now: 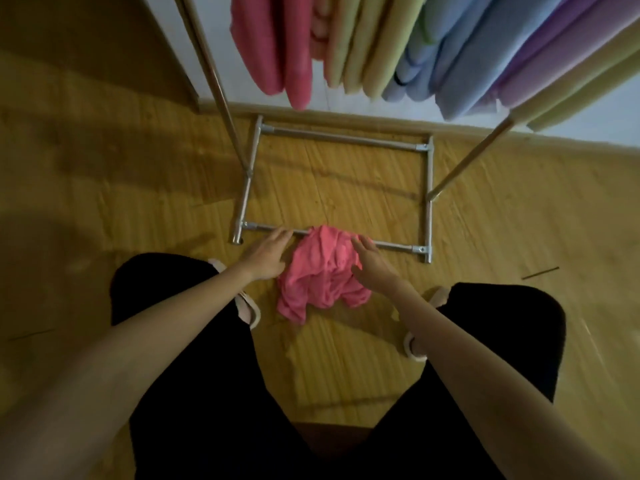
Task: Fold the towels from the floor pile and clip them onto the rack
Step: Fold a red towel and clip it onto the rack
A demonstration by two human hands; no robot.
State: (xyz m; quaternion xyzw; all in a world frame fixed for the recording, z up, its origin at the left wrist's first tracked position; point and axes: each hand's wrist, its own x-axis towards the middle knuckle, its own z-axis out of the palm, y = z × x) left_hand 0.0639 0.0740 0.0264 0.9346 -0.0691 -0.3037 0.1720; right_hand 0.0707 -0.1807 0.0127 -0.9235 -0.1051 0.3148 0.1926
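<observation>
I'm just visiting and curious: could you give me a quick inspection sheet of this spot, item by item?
Surface: yellow wood floor, worn.
Job's things: one crumpled pink towel on the floor, lying over the rack base bar; folded towels hang above in pink, yellow, blue, purple.
Clutter: thin dark stick on the floor, right.
Grips: left hand and right hand open, either side of the towel; contact unclear.
Cables: nothing seen.
Surroundings: white wall, wooden baseboard, door at left.

Wood-look floor (pixel 485 237); white wall (pixel 221 39) with skirting (pixel 554 138); dark thin stick (pixel 540 273), perhaps a wire; pale slippers (pixel 247 310).
</observation>
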